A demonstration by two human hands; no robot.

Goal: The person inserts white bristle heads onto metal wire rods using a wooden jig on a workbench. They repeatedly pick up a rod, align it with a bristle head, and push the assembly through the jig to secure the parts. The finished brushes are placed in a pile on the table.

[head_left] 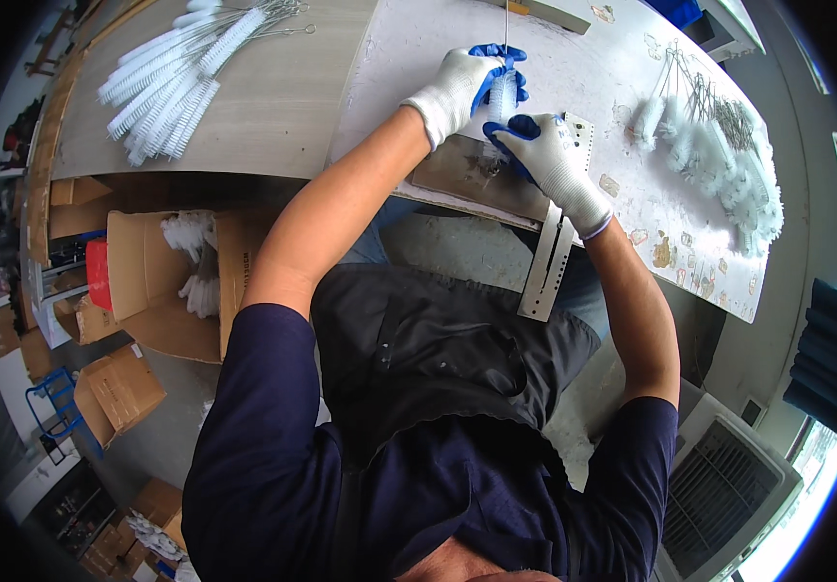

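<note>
- Landmark: white worktable (pixel 632 87), stained, paint chipped along its near edge.
- One person, two hands, both in white knit gloves with blue coated palms.
- Left hand (pixel 462 82) over the middle of the worktable, fingers curled shut around the top of one white bottle brush (pixel 503 95).
- Right hand (pixel 549 155) just below the left, also closed, pinching the lower end of the same brush; hands nearly touching.
- Brush stands roughly upright between the two hands, bristles white; one thin wire (pixel 507 19) runs up from it toward the worktable's far side.
- One metal plate (pixel 481 179) lies on the worktable's near edge, under the hands.
- One perforated metal strip (pixel 549 267) hangs off the near edge, below the right hand.
- Right part of the worktable: one heap of white brushes with wire handles (pixel 719 160); too tangled to count.
- Left of the worktable: one wooden bench (pixel 273 97) with a second pile of long white brushes (pixel 180 73), count unclear.
- Below the bench, on the floor: one open cardboard box (pixel 161 276) holding more white brushes; at least two other cardboard boxes near it.
- Lower right of the worktable: one white grilled appliance (pixel 719 495).
</note>
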